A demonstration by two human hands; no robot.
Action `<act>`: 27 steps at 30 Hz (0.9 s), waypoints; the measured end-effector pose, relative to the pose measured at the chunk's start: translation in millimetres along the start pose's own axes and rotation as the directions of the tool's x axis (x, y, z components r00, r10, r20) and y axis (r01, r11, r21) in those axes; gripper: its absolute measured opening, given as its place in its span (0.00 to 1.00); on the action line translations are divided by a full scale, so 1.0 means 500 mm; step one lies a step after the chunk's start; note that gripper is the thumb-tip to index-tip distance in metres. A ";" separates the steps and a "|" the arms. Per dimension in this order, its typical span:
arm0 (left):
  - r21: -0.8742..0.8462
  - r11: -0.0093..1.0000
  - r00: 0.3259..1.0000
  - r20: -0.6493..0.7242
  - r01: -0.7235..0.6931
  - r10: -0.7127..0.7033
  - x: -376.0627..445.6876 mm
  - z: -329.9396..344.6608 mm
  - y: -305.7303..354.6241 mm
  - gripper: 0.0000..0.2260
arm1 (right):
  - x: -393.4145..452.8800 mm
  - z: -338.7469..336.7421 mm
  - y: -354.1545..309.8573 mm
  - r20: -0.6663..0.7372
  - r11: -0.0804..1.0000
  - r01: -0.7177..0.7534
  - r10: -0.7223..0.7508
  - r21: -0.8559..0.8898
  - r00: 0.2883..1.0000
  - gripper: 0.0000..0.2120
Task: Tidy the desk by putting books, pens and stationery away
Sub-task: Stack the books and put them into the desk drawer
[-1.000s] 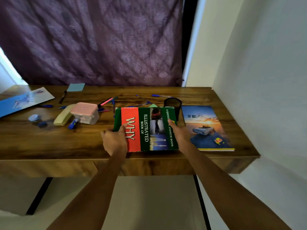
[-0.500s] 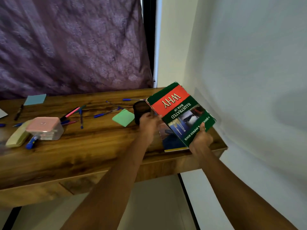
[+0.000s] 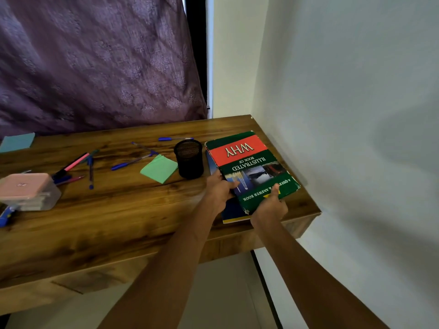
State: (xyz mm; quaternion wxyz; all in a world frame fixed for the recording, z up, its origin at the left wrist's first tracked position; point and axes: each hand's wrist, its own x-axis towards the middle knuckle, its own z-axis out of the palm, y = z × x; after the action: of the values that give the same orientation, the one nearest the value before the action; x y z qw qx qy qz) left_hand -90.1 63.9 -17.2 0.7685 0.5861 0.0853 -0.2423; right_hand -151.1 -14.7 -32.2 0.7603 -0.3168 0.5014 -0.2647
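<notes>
Two bare forearms are seen, uncovered up to the frame's lower edge. The left hand (image 3: 219,189) and right hand (image 3: 269,205) are ungloved. Short, unpainted fingernails are shown.

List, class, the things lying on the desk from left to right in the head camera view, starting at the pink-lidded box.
pink-lidded box → pink pen → green sticky notes → black mesh pen cup → left hand → green and red book, held at its near edge by the right hand.

Green-red WHY book (image 3: 249,167) atop blue book (image 3: 231,208)
</notes>
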 end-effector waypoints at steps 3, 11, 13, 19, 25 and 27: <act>0.043 0.999 1.000 0.007 0.007 -0.008 0.011 -0.002 0.001 0.18 | 0.022 -0.007 -0.036 -0.064 0.998 -0.033 0.030 -0.050 0.997 0.26; 0.154 0.983 0.988 -0.138 0.097 -0.076 0.041 -0.049 -0.018 0.15 | 0.061 -0.024 -0.088 -0.011 0.965 -0.118 0.118 -0.232 0.993 0.10; 0.167 0.980 0.986 -0.143 0.106 -0.082 0.045 -0.061 -0.020 0.15 | 0.065 -0.020 -0.090 -0.005 0.956 -0.113 0.116 -0.270 0.993 0.15; 0.379 0.919 0.983 -0.179 0.110 -0.044 0.048 -0.062 -0.012 0.18 | 0.074 -0.021 -0.089 -0.014 0.904 -0.003 -0.003 -0.428 1.000 0.18; 0.525 0.845 0.988 -0.150 0.108 -0.032 0.047 -0.057 -0.015 0.15 | 0.065 -0.025 -0.094 -0.019 0.795 0.065 -0.095 -0.603 0.995 0.17; 0.549 0.829 0.987 -0.159 0.107 -0.022 0.049 -0.058 -0.020 0.16 | 0.061 -0.031 -0.094 -0.023 0.759 0.070 -0.112 -0.648 0.993 0.20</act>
State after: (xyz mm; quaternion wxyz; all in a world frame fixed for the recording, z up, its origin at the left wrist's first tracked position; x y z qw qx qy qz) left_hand -68.8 82.8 -44.6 0.5478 0.7970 0.0870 -0.2390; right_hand -158.5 -71.2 -19.9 0.5757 -0.5748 0.5686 -0.1222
